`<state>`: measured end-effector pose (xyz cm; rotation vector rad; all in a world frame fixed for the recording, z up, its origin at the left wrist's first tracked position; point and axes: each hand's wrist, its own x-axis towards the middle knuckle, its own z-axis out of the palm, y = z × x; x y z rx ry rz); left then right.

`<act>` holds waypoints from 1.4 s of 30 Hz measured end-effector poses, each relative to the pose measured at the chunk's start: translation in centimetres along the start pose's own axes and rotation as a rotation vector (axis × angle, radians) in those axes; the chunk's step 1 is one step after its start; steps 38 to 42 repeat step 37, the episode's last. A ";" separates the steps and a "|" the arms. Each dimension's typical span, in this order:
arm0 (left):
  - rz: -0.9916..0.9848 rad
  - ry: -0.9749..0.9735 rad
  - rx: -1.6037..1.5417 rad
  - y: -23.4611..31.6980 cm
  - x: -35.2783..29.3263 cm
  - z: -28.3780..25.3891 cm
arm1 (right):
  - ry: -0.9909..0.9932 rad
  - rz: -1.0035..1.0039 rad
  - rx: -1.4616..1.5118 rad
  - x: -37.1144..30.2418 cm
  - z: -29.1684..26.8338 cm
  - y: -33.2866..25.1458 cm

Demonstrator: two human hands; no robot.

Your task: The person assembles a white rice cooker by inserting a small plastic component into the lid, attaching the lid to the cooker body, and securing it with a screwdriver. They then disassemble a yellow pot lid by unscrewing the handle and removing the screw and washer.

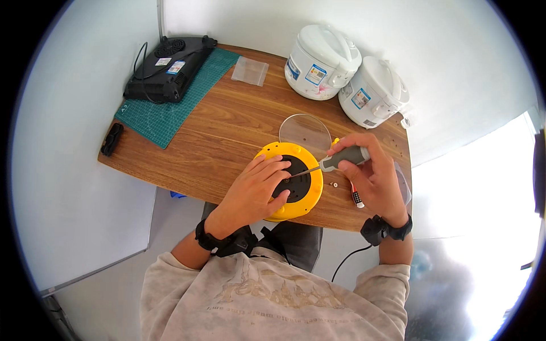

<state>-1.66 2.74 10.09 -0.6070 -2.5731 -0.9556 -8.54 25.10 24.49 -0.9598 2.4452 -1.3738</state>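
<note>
A round yellow casing (316,187) with a black centre disc (300,192) lies at the table's front edge. My left hand (250,189) rests on its left side, fingers spread over the black disc, thumb apart from them. In my right hand (378,179) is a screwdriver (346,159) with a grey handle, tilted with its shaft pointing left. The screwdriver's tip reaches the disc beside my left fingers, which partly hide it. Just right of the casing are small metal parts (334,184), too small to name. A red, black and white object (356,197) lies beneath my right hand, partly covered.
Behind the casing lies a clear round disc (305,132). Two white rice cookers (322,62) stand at the back right. A black appliance (170,71) with a cable sits on a green cutting mat (165,122), near a clear plastic bag (250,71). A black item (112,140) lies at the left edge.
</note>
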 end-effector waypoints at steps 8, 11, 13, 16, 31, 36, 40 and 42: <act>-0.001 -0.002 -0.001 -0.1 0.0 0.0 | 0.015 -0.142 -0.063 -0.2 0.7 0.7; -0.001 0.001 -0.005 0.0 -0.1 0.0 | -0.001 -0.140 -0.097 -0.2 0.7 0.3; -0.002 0.000 -0.005 -0.1 -0.1 0.0 | -0.009 -0.153 -0.097 -0.2 0.7 0.2; 0.001 0.003 -0.006 -0.1 -0.1 0.1 | -0.003 -0.171 -0.106 -0.1 0.9 0.3; 0.042 0.029 -0.006 -0.2 0.0 -0.1 | -0.271 -0.374 -0.267 3.0 0.8 -2.0; 0.039 -0.019 0.007 0.1 0.5 -0.9 | -0.313 -0.327 -0.268 3.1 1.0 -1.9; 0.030 -0.024 0.023 0.0 0.4 -0.8 | -0.362 -0.254 -0.266 3.2 0.8 -2.2; 0.030 -0.024 0.023 0.0 0.4 -0.8 | -0.362 -0.254 -0.266 3.2 0.8 -2.2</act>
